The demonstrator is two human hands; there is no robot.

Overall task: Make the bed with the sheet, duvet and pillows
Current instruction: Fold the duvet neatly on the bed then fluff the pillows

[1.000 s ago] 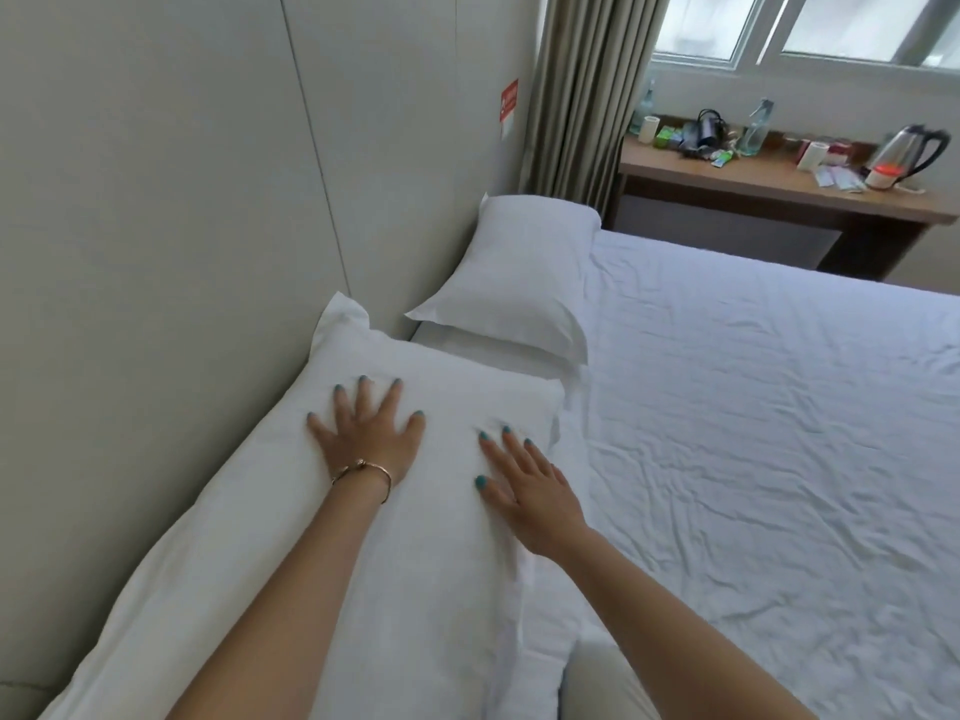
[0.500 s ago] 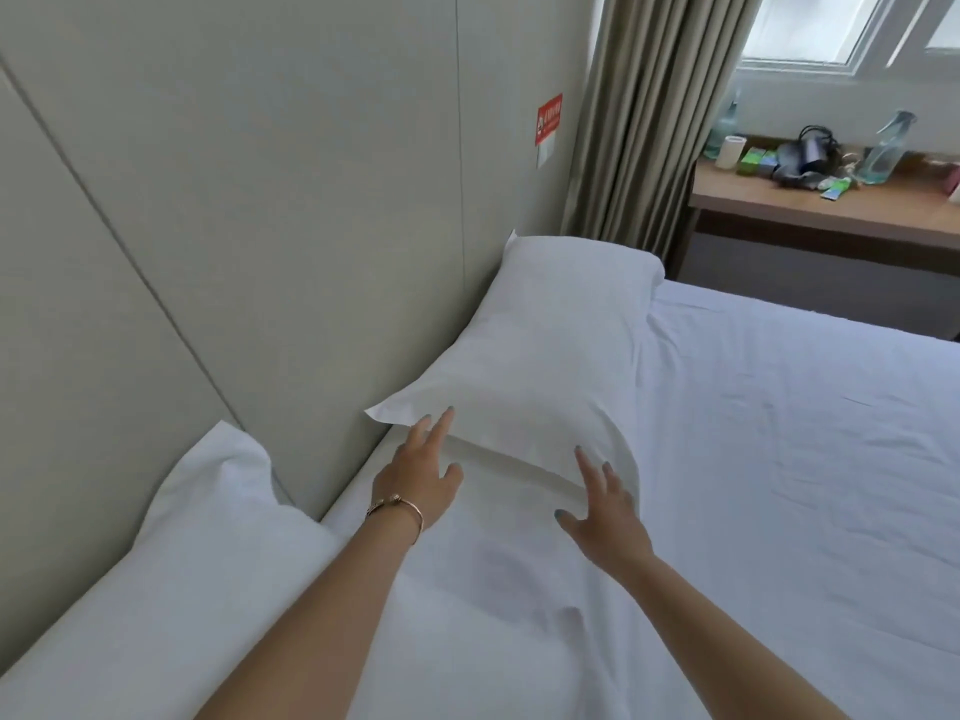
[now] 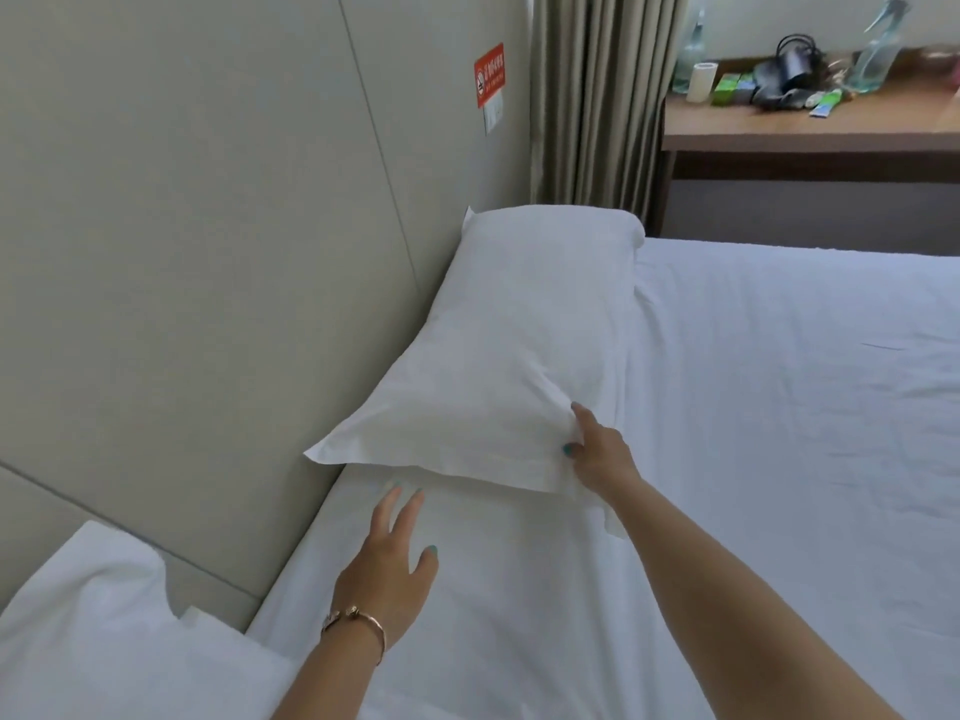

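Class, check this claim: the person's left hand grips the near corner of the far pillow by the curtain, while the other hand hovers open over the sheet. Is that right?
Not quite. The head view shows the right hand gripping the near corner of the far pillow by the curtain; the left hand is the open one over the sheet.

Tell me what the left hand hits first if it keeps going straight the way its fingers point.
Most likely the far pillow: the left hand points at its near edge, fingertips just short of the flap, above the sheet. Depth is unclear, so it might slip under that edge instead.
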